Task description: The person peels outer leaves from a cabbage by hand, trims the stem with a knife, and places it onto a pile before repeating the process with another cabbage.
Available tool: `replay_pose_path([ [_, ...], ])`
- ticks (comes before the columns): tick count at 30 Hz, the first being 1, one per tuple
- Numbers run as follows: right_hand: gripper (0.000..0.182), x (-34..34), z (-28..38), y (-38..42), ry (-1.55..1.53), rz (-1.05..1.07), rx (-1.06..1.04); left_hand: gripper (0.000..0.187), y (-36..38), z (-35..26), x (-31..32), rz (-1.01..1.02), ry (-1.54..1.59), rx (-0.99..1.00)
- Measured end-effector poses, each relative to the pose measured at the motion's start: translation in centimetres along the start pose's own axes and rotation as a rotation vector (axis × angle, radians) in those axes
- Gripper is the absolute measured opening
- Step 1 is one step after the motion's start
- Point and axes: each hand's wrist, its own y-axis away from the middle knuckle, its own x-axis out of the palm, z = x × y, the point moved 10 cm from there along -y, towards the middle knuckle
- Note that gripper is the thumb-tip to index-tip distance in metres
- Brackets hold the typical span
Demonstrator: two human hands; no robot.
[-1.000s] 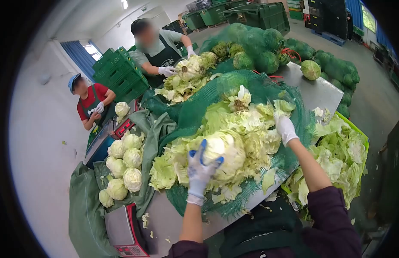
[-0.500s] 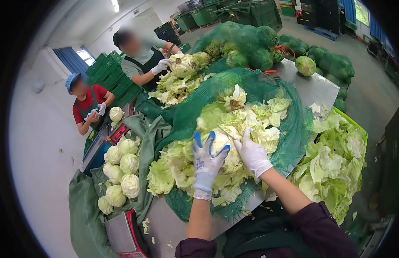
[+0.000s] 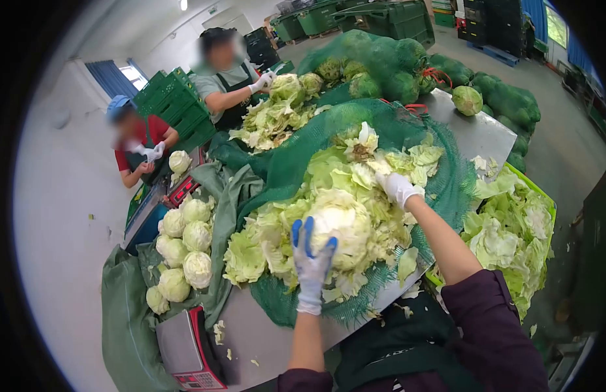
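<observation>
A pale, partly stripped cabbage head point(image 3: 345, 225) sits on a heap of loose cabbage leaves point(image 3: 267, 238). My left hand point(image 3: 311, 261), in a white glove with blue fingertips, lies along the head's near left side, fingers stretched apart and touching it. Up and to the right of the head is my right hand point(image 3: 398, 188) in a thin white glove. Its fingers are bunched together against the leaves, and the leaves hide what they hold, if anything. Beneath the heap spreads a green mesh sack point(image 3: 453, 189), and a browned cabbage stump point(image 3: 360, 147) lies at the heap's far side.
Trimmed cabbages point(image 3: 197, 235) are piled left, near a red-edged scale point(image 3: 188, 353). A leaf-filled green crate point(image 3: 553, 196) stands right. Netted cabbages point(image 3: 375, 62) and a loose cabbage point(image 3: 466, 100) lie at the back. Two people point(image 3: 228, 85) work across the table.
My right hand has moved up and right, away from the cabbage head onto the leaves. The head now shows more fully, its pale side uncovered. My left hand has shifted slightly down.
</observation>
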Motion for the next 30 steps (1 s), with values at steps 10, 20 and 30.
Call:
replay_pose_path([
  [10, 0.063, 1.2, 6.8, 14.5, -0.210, -0.176, -0.086, 0.064, -0.2, -2.6, 1.2, 0.094, -0.544, -0.084],
  [20, 0.052, 0.7, 6.6, 14.8, -0.039, -0.039, -0.013, 0.071, -3.1, -2.8, 4.5, 0.243, -0.875, 0.025],
  [30, 0.068, 0.1, 2.3, 5.2, -0.028, -0.050, 0.015, 0.064, 0.9, -3.1, 3.5, 0.114, -0.929, 0.138],
])
